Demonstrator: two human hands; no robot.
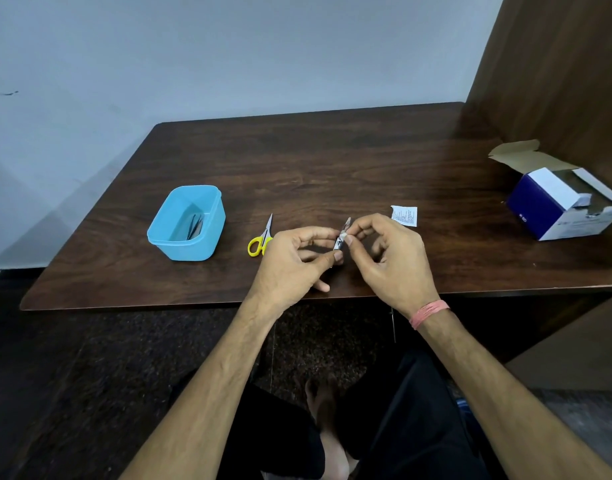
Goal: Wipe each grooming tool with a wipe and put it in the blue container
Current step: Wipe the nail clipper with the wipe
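Both hands [342, 251] pinching upright nail clipper [342, 237] and wipe; blue container [186, 223] left, nearer left hand [294, 261].

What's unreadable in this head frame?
- Small metal tool, head view: mostly covered by fingers; type unclear.
- Wipe: barely visible under right hand.
- Dark tools in blue container: too small, wall hides part.
- Yellow scissors: handle partly behind left hand.
- Sachet print: too small.
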